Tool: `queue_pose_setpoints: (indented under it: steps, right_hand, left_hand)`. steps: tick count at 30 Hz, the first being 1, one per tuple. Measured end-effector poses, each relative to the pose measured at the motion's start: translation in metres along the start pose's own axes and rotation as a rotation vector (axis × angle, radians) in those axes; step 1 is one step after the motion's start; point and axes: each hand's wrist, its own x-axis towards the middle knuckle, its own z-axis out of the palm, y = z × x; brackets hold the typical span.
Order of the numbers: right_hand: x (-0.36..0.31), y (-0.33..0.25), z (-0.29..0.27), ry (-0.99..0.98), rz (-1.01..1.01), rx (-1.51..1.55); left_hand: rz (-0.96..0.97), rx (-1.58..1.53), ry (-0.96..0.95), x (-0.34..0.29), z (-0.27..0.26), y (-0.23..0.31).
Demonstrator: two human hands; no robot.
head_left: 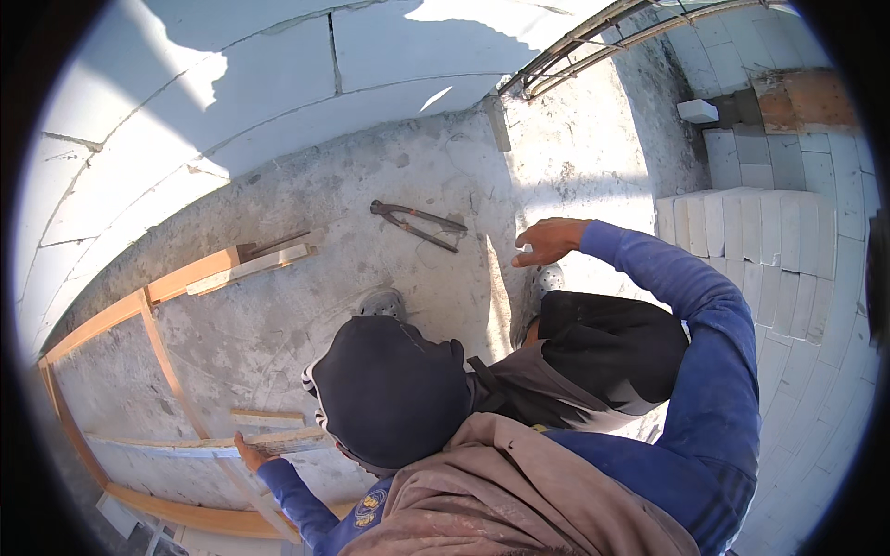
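My left hand (258,454), in a blue sleeve, has its fingers closed round the edge of a wooden strip (176,445) at the lower left. That strip lies across a wooden frame (165,347). My right hand (552,243) hovers over the floor ahead of me, thumb and fingers curved but apart. A small bright patch shows between them; it looks like sunlit floor, and nothing held is visible. To the left of this hand, a pair of pincers (417,224) rests on the concrete with its handles spread. A short wooden batten (250,270) lies at the frame's far end.
A pale block wall (278,74) runs along the far side. Bundled steel bars (579,46) cross the upper right. White blocks (765,246) stand stacked at the right, and a loose block (697,111) lies beyond them. A small wood piece (267,419) lies by my left hand.
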Motion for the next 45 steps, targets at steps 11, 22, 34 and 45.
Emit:
queue_pose_setpoints:
  steps: [11,22,34,45]
  right_hand:
    - [0.092,-0.003,0.062,0.719,-0.313,0.012]
    - [0.186,-0.011,0.094,1.246,-0.448,-0.17]
    - [0.141,0.08,0.108,-0.146,-0.669,1.253]
    - [-0.021,0.206,0.234,0.683,-0.148,1.231]
  left_hand:
    - [0.962,0.42,0.04,-0.218,0.163,0.089]
    - [1.148,0.932,-0.659,-0.448,0.253,0.099]
    - [1.043,1.632,-1.043,-0.53,0.45,0.067]
    - [1.092,1.676,-1.181,-0.461,0.596,-0.051]
